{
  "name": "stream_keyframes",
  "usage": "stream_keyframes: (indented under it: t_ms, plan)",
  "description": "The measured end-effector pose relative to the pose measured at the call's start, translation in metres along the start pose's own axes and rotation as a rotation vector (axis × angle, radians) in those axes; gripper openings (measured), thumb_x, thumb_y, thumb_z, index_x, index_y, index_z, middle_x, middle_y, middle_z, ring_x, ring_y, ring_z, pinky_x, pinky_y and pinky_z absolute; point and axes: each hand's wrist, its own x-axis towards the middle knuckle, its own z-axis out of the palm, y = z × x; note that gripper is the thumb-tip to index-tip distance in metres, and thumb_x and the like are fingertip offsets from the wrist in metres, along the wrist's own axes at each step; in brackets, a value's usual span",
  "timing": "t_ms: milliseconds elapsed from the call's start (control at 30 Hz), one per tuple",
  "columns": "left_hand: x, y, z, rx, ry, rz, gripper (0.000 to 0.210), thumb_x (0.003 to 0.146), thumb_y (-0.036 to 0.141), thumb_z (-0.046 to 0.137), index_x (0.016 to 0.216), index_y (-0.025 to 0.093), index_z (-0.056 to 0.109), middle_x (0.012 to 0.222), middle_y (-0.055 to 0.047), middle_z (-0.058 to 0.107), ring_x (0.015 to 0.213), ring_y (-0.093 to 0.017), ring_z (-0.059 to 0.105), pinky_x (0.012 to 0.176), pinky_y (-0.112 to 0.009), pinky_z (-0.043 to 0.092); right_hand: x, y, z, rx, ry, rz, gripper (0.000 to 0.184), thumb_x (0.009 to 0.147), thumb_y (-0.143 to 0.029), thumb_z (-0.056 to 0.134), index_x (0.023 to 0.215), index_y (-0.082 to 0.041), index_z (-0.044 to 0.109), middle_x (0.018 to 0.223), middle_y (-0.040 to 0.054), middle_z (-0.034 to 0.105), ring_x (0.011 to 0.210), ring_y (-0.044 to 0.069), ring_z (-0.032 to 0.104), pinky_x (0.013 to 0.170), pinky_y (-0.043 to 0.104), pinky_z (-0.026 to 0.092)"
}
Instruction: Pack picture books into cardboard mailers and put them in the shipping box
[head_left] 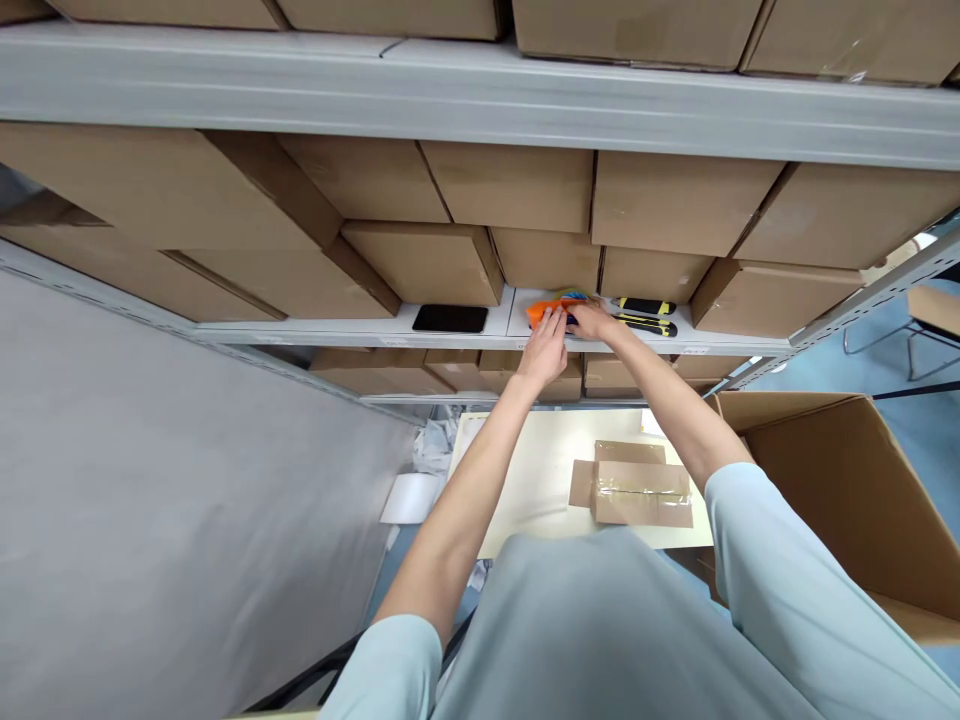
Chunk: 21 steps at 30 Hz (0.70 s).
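On the middle shelf (pixel 517 325), both my hands meet at a small bright orange object (pixel 535 312) with blue and yellow-green curved parts behind it; its exact kind is partly hidden by my fingers. My left hand (pixel 545 352) presses its fingers together on the orange part. From the right, my right hand (pixel 589 319) curls its fingers around the other side, next to a dark blue bit. Just right of that hand lie black and yellow utility knives (pixel 646 306). A black smartphone (pixel 450 318) rests flat to the left of my hands.
Cardboard boxes (pixel 517 185) stack behind and above the shelf. Below me, a pale table (pixel 529 480) bears a taped flat carton (pixel 643 492). A large open box (pixel 847 490) stands at my right. A grey wall (pixel 187 500) closes the left side.
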Motion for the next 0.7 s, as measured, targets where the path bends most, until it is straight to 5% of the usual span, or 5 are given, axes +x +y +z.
stream_keyframes:
  t_ms: [167, 267, 400, 533, 700]
  plan:
    - [-0.005, 0.007, 0.002, -0.012, 0.073, -0.023, 0.083, 0.095, 0.017, 0.051, 0.173, 0.000, 0.030, 0.184, -0.024, 0.025, 0.175, -0.036, 0.016, 0.142, -0.060, 0.021, 0.005, 0.007, 0.016, 0.031, 0.175, 0.000, 0.054, 0.099, -0.033, 0.066, 0.146, -0.006, 0.066, 0.152, 0.0270, 0.066, 0.148, 0.042, 0.056, 0.133, 0.061, 0.028]
    - [-0.039, 0.021, 0.010, -0.069, 0.181, -0.007, 0.076, 0.103, 0.026, 0.050, 0.173, 0.006, 0.031, 0.185, -0.021, 0.024, 0.176, -0.033, 0.013, 0.142, -0.059, 0.020, -0.028, 0.029, 0.035, 0.156, 0.378, -0.031, 0.062, 0.103, -0.050, 0.064, 0.150, -0.010, 0.063, 0.155, 0.0238, 0.064, 0.150, 0.042, 0.053, 0.136, 0.065, 0.020]
    - [-0.132, 0.052, 0.050, -0.181, 0.207, -0.117, 0.043, 0.110, 0.038, 0.051, 0.147, 0.019, 0.063, 0.176, -0.015, 0.048, 0.173, -0.031, 0.025, 0.140, -0.058, 0.029, -0.142, 0.074, 0.102, 0.385, 0.578, 0.052, 0.066, 0.108, -0.068, 0.052, 0.158, -0.024, 0.057, 0.164, 0.0145, 0.058, 0.158, 0.038, 0.047, 0.140, 0.068, 0.012]
    - [-0.225, 0.095, 0.106, -0.277, 0.104, -0.342, 0.023, 0.108, 0.039, 0.057, 0.105, 0.024, 0.075, 0.146, -0.012, 0.075, 0.158, -0.032, 0.054, 0.131, -0.058, 0.046, -0.288, 0.094, 0.191, 0.610, 0.573, 0.311, 0.067, 0.108, -0.073, 0.051, 0.156, -0.027, 0.059, 0.160, 0.0143, 0.063, 0.154, 0.035, 0.054, 0.137, 0.067, 0.027]
    - [-0.273, 0.127, 0.152, -0.351, -0.048, -0.434, 0.026, 0.106, 0.044, 0.062, 0.099, 0.025, 0.078, 0.132, -0.011, 0.081, 0.143, -0.032, 0.068, 0.124, -0.056, 0.054, -0.393, 0.075, 0.283, 0.828, 0.479, 0.623, 0.087, 0.107, -0.078, 0.045, 0.171, -0.019, 0.041, 0.174, 0.0217, 0.047, 0.164, 0.036, 0.043, 0.135, 0.064, 0.036]
